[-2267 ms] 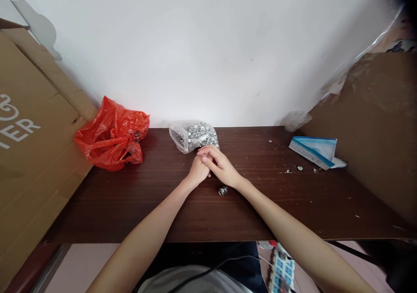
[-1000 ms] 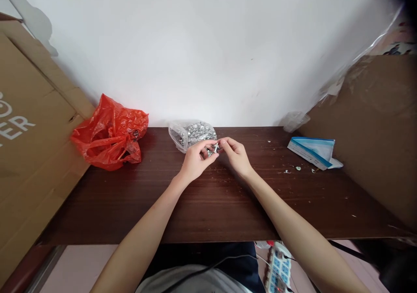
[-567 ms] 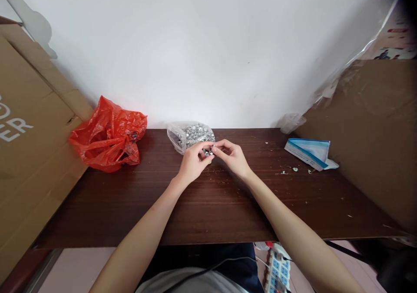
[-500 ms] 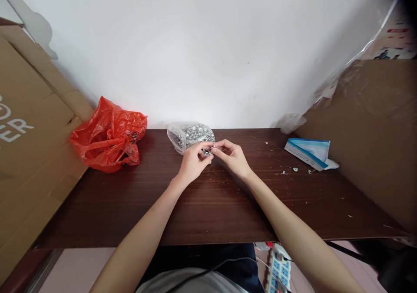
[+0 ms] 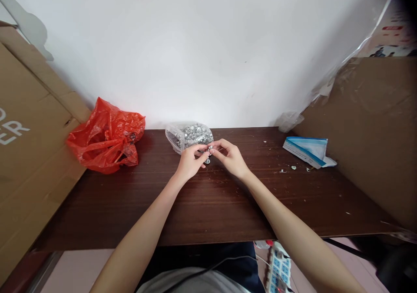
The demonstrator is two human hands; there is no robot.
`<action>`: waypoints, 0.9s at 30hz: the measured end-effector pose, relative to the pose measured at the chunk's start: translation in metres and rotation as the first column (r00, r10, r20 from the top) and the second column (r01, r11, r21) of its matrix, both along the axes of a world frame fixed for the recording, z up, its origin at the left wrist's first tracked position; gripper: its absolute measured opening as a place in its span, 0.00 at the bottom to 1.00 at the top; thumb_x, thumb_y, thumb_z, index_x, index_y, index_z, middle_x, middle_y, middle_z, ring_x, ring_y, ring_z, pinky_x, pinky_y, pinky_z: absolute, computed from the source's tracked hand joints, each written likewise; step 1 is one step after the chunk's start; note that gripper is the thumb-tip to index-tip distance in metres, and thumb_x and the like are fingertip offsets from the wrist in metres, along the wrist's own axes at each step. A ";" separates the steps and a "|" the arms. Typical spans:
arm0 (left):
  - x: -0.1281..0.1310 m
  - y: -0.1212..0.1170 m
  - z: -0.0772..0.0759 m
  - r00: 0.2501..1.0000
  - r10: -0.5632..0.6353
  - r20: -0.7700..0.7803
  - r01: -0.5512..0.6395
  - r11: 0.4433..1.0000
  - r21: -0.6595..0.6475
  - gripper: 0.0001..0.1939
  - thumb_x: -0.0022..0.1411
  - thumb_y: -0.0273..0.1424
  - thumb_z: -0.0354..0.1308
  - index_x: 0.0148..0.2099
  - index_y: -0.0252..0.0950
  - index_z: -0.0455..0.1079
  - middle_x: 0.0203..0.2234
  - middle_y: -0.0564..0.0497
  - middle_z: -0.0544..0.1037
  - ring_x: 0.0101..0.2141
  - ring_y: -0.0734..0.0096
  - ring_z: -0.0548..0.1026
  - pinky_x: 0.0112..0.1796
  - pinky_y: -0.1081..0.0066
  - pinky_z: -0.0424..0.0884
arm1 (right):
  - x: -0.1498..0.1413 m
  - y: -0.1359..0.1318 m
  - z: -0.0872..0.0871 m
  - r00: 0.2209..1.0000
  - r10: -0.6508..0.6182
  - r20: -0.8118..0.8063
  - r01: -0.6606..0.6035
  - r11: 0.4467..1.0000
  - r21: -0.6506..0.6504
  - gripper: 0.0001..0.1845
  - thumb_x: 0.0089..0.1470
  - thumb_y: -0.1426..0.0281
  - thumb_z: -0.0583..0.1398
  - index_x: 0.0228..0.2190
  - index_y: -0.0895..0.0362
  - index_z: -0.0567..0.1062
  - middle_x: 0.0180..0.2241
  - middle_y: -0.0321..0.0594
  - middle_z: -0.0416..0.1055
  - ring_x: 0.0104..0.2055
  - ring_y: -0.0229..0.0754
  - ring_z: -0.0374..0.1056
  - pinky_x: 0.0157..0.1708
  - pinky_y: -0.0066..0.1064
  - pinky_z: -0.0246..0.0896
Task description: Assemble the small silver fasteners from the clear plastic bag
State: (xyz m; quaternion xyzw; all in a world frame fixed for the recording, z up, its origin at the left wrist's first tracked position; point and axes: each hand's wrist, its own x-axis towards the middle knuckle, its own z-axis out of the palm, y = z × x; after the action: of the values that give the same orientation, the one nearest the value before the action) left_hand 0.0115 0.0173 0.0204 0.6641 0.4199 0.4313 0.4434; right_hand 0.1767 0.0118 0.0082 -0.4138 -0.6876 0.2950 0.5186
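Observation:
My left hand [image 5: 190, 162] and my right hand [image 5: 232, 158] meet above the middle of the table. Between their pinched fingertips is a small silver metal fastener [image 5: 210, 148], bolt-like in shape; fingers hide part of it. Just below the fingertips another silver metal piece [image 5: 207, 160] shows, and whether my left fingers hold it or it lies on the table I cannot tell. Right behind my hands, a clear plastic bag [image 5: 175, 137] lies with its mouth towards the left. Many similar silver metal pieces [image 5: 197, 133] fill it.
A crumpled red plastic bag [image 5: 106, 136] lies on the brown table [image 5: 215, 215] at the left, by a cardboard box [image 5: 32, 154]. To the right are a blue-and-white packet [image 5: 306, 150], paper scraps [image 5: 293, 167] and more cardboard [image 5: 368, 141]. A power strip [image 5: 279, 267] sits below the table edge.
My clasped hands have parted into fingertip pinches on a small silver fastener. The metal piece that lay on the table near my right wrist no longer shows there. Lately, my fingertips have shifted slightly.

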 end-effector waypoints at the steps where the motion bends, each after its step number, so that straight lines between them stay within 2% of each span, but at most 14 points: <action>1: 0.000 0.001 -0.001 1.000 -0.010 0.012 0.010 1.000 -0.002 0.14 0.56 0.31 0.60 0.45 0.31 0.73 0.35 0.45 0.77 0.25 0.76 0.74 0.20 0.78 0.74 | 0.000 0.000 0.000 1.000 0.004 0.002 -0.004 1.000 0.005 0.12 0.55 0.61 0.61 0.38 0.54 0.76 0.34 0.40 0.72 0.35 0.41 0.68 0.38 0.36 0.65; 4: 0.000 0.002 -0.003 0.999 -0.031 0.031 0.031 1.000 -0.003 0.13 0.57 0.32 0.59 0.44 0.31 0.73 0.36 0.45 0.77 0.30 0.73 0.75 0.22 0.77 0.76 | 0.000 0.000 0.000 1.000 0.011 0.009 -0.011 1.000 0.013 0.12 0.55 0.61 0.60 0.39 0.54 0.76 0.35 0.40 0.72 0.36 0.42 0.68 0.38 0.36 0.66; 9: 0.001 0.001 -0.004 0.998 -0.040 0.042 0.044 0.995 -0.085 0.14 0.57 0.32 0.60 0.45 0.33 0.69 0.26 0.52 0.73 0.23 0.76 0.74 0.21 0.75 0.76 | -0.001 -0.001 0.000 1.000 0.022 0.015 -0.022 1.000 0.000 0.12 0.55 0.61 0.61 0.39 0.54 0.76 0.35 0.40 0.72 0.36 0.42 0.68 0.38 0.36 0.66; 13: 0.002 -0.001 -0.004 0.996 -0.054 0.064 0.060 0.994 -0.094 0.13 0.57 0.32 0.59 0.44 0.35 0.64 0.24 0.54 0.73 0.22 0.76 0.74 0.22 0.74 0.76 | -0.004 -0.004 0.002 0.999 0.047 0.012 -0.047 0.999 0.016 0.11 0.55 0.62 0.61 0.38 0.54 0.76 0.35 0.40 0.71 0.37 0.42 0.69 0.39 0.36 0.66; 18: 0.002 -0.002 -0.003 0.998 -0.050 0.024 0.050 0.999 -0.016 0.11 0.57 0.32 0.58 0.41 0.36 0.62 0.20 0.59 0.68 0.19 0.79 0.70 0.20 0.78 0.72 | -0.006 -0.008 0.006 0.999 0.039 0.028 -0.040 0.998 0.042 0.11 0.55 0.61 0.61 0.38 0.53 0.76 0.34 0.40 0.70 0.35 0.42 0.69 0.36 0.35 0.66; 23: 0.001 -0.003 -0.001 1.000 0.022 -0.010 -0.021 0.998 0.066 0.09 0.55 0.31 0.58 0.39 0.36 0.66 0.19 0.60 0.61 0.17 0.82 0.64 0.17 0.80 0.68 | -0.007 -0.011 0.008 0.999 0.016 0.043 -0.019 0.996 0.083 0.10 0.56 0.62 0.60 0.38 0.54 0.77 0.34 0.40 0.69 0.34 0.41 0.68 0.34 0.34 0.66; 27: 0.001 -0.002 -0.001 0.995 0.095 -0.006 -0.093 0.983 0.156 0.06 0.54 0.29 0.59 0.36 0.35 0.69 0.18 0.61 0.57 0.17 0.82 0.59 0.18 0.81 0.64 | -0.007 -0.011 0.007 1.000 0.016 0.007 -0.016 0.998 0.062 0.11 0.56 0.64 0.60 0.40 0.54 0.75 0.35 0.41 0.71 0.35 0.41 0.69 0.35 0.34 0.67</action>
State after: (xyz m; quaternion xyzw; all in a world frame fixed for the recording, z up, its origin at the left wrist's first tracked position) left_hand 0.0127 0.0149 0.0191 0.6791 0.4188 0.4787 0.3663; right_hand 0.1695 0.0008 0.0156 -0.3931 -0.7015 0.2764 0.5263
